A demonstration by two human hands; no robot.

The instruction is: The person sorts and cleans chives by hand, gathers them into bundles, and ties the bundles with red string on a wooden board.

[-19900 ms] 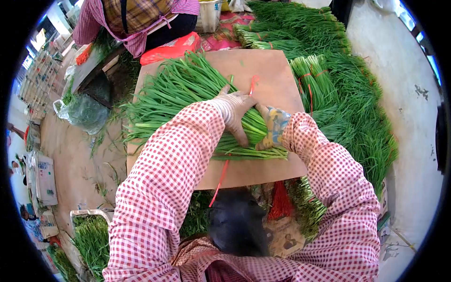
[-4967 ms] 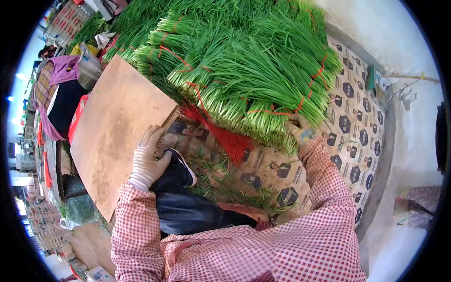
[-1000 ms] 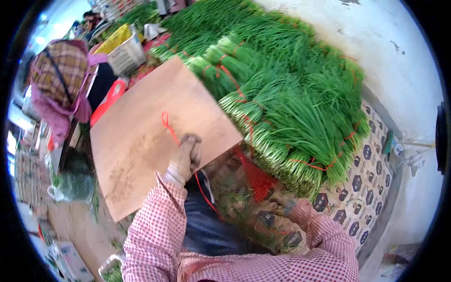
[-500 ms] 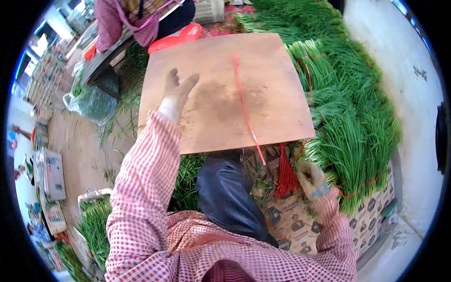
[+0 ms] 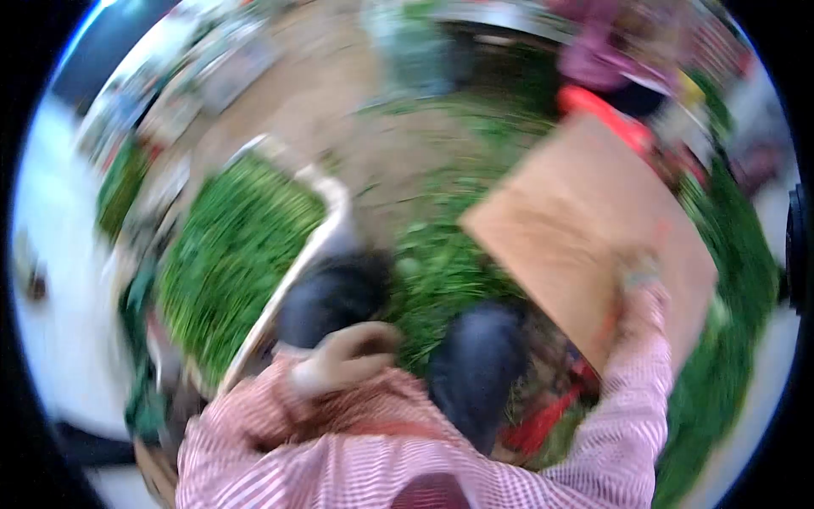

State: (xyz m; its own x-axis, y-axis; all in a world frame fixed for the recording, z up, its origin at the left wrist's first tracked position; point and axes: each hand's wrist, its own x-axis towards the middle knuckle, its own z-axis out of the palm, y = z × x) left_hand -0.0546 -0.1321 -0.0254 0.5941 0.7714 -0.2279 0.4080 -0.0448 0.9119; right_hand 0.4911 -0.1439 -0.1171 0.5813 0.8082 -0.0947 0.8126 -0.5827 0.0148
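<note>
My left hand point(image 5: 352, 358), in a pale glove, hovers over my lap near the left knee. Its fingers are loosely bent and apart from the thumb, and nothing shows in them. On the brown board point(image 5: 543, 229) to the right lies my right hand point(image 5: 638, 270), its fingers smeared by motion. A reddish streak on the board near that hand looks like the red tie, but blur hides whether the hand holds it. Left of my knees stands a white-rimmed crate point(image 5: 339, 199) filled with long, thin green leafy stalks point(image 5: 246, 229).
Loose green stalks point(image 5: 441, 271) lie on the floor between crate and board. More green bundles point(image 5: 721, 399) line the right side. Red strings point(image 5: 538, 424) hang below the board. Another person's pink sleeve point(image 5: 593, 59) and a red bag point(image 5: 606, 114) are beyond the board.
The view has swung left, bringing the crate into sight. My left hand has left the board for my lap, while my right hand has moved up from beside the red strings onto the board.
</note>
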